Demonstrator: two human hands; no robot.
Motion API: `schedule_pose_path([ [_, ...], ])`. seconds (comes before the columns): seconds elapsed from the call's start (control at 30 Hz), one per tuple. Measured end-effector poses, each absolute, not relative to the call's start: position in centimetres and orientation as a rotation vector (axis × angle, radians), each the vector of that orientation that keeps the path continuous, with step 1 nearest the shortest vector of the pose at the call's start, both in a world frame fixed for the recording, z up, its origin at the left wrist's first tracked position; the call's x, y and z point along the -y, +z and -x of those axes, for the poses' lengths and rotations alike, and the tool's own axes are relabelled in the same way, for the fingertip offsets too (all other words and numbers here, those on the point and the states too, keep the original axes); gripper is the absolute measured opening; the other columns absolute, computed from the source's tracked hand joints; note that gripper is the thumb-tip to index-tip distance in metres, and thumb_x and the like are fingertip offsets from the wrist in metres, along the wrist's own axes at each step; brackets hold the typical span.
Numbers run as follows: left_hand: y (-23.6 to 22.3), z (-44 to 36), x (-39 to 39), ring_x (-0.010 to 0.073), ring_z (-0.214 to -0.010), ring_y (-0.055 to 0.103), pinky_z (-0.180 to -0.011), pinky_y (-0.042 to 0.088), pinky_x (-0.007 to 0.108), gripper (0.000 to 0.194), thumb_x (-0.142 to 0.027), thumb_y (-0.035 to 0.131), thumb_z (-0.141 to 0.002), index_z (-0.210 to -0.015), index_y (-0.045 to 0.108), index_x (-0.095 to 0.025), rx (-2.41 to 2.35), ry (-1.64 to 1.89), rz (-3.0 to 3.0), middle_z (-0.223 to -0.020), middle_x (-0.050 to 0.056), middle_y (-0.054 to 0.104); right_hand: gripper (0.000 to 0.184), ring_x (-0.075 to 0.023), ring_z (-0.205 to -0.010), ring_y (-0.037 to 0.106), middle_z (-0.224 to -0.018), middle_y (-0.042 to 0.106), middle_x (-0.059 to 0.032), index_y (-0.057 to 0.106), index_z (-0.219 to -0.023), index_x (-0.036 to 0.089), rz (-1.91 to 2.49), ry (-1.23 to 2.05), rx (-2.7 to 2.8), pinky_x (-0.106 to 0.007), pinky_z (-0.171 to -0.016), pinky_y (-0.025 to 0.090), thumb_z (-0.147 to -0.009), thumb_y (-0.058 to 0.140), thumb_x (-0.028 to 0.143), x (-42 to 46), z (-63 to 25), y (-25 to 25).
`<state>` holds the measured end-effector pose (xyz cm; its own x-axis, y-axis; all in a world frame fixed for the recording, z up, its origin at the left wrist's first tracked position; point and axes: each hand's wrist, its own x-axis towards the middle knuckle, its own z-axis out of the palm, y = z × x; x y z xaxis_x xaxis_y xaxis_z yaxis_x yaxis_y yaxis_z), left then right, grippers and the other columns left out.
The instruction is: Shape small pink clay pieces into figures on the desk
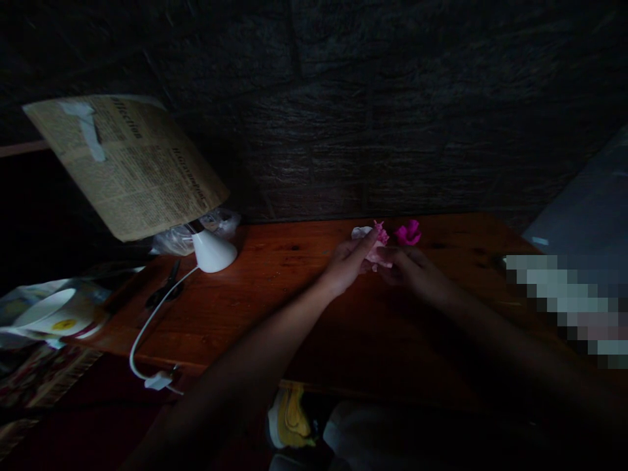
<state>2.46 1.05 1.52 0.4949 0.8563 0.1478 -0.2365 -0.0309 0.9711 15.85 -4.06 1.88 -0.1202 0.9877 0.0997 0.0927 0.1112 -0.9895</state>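
My left hand (pixel 347 263) is closed on a pale pink, petal-like flower (pixel 377 254) with a brighter pink, spiky centre; its thumb lies along the top. From the other side, my right hand (pixel 411 269) pinches the same flower's lower right edge. Some whitish, filmy material (pixel 362 232) shows just behind the left fingers. Past my right knuckles lies a bright magenta flower-like piece (pixel 409 232), at the back of the wooden table (pixel 275 288). Whether it touches my right hand I cannot tell. Dim light hides the details of the fingertips.
A lamp with a newsprint-patterned shade (pixel 142 163) and white base (pixel 214 252) stands at the back left, its cord switch (pixel 157 381) hanging at the front edge. Dark scissors (pixel 167 288), a plastic bag (pixel 176 241) and a white tub (pixel 53 317) are nearby. Behind is a dark wall (pixel 314 131).
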Motion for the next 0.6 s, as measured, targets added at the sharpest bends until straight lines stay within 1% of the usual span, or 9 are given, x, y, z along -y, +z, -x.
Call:
schedule_pose_path([
  [0.1, 1.5, -2.4, -1.2, 0.0120, -0.055, 0.058, -0.057, 0.045, 0.024, 0.061, -0.077, 0.068, -0.065, -0.061, 0.062, -0.016, -0.547, 1.000, -1.356, -0.056, 0.002, 0.060, 0.058, -0.0096, -0.047, 0.029, -0.052, 0.037, 0.0044, 0.048, -0.059, 0.021, 1.147, 1.145, 1.436, -0.027, -0.046, 0.021, -0.080, 0.054, 0.075, 4.2, -15.7, 2.0],
  [0.17, 1.4, -2.4, -1.3, 0.0126, -0.056, 0.059, -0.060, 0.048, 0.026, 0.059, -0.075, 0.069, -0.067, -0.060, 0.062, -0.017, -0.524, 0.994, -1.393, -0.056, 0.002, 0.061, 0.061, -0.0097, -0.048, 0.029, -0.053, 0.037, 0.0045, 0.048, -0.059, 0.021, 1.132, 1.115, 1.477, -0.026, -0.046, 0.021, -0.080, 0.052, 0.078, 4.2, -15.7, 2.1],
  [0.37, 1.3, -2.6, -1.0, 0.0113, -0.050, 0.057, -0.057, 0.045, 0.024, 0.053, -0.064, 0.067, -0.078, -0.056, 0.060, -0.017, -0.586, 0.975, -1.345, -0.052, 0.001, 0.060, 0.056, -0.0097, -0.050, 0.031, -0.055, 0.039, 0.0046, 0.050, -0.058, 0.021, 1.079, 1.096, 1.532, -0.026, -0.049, 0.025, -0.077, 0.063, 0.072, 4.4, -15.7, 2.4],
  [0.47, 1.3, -2.8, -0.8, 0.0101, -0.049, 0.053, -0.052, 0.039, 0.022, 0.056, -0.068, 0.064, -0.078, -0.056, 0.059, -0.016, -0.635, 0.930, -1.274, -0.049, 0.002, 0.058, 0.053, -0.0094, -0.050, 0.029, -0.055, 0.038, 0.0049, 0.050, -0.057, 0.021, 1.029, 1.091, 1.531, -0.027, -0.051, 0.027, -0.078, 0.064, 0.067, 4.5, -15.7, 2.8],
  [0.6, 1.1, -3.0, -0.7, 0.0060, -0.042, 0.038, -0.044, 0.024, 0.020, 0.060, -0.074, 0.059, -0.077, -0.063, 0.057, -0.016, -0.679, 0.829, -1.219, -0.049, 0.001, 0.056, 0.051, -0.0091, -0.050, 0.027, -0.052, 0.036, 0.0058, 0.047, -0.055, 0.021, 1.021, 1.044, 1.557, -0.026, -0.051, 0.028, -0.081, 0.062, 0.063, 4.4, -15.6, 3.0],
])
